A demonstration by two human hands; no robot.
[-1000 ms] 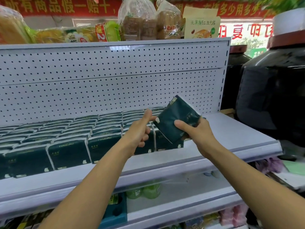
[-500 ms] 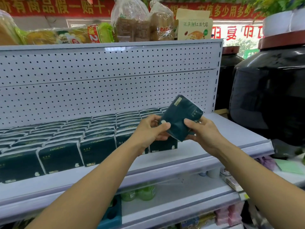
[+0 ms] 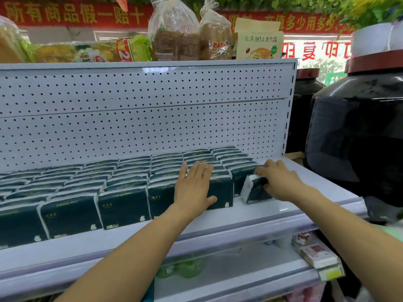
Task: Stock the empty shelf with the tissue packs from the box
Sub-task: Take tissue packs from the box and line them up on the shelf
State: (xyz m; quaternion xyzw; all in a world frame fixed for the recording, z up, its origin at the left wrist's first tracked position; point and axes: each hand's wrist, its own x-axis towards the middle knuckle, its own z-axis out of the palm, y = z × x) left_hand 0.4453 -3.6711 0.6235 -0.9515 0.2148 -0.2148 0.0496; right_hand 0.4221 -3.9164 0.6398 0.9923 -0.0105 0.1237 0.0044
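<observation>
Several rows of dark green tissue packs (image 3: 122, 205) stand on the white shelf (image 3: 294, 205), filling it from the left to right of middle. My left hand (image 3: 194, 186) lies flat with straight fingers on the top and front of the packs in one of the right-hand rows. My right hand (image 3: 279, 182) grips one more dark green tissue pack (image 3: 255, 189), tilted, resting on the shelf at the right end of the front row. The box is out of view.
The shelf is bare to the right of the packs. A perforated white back panel (image 3: 152, 118) rises behind. Large dark jars (image 3: 357, 136) stand at the right. Bread bags (image 3: 174, 31) sit on top. Lower shelves (image 3: 239, 277) hold small goods.
The pack held up in both hands has come down to the shelf at the row's right end. My left hand let go of it and now presses the stocked packs.
</observation>
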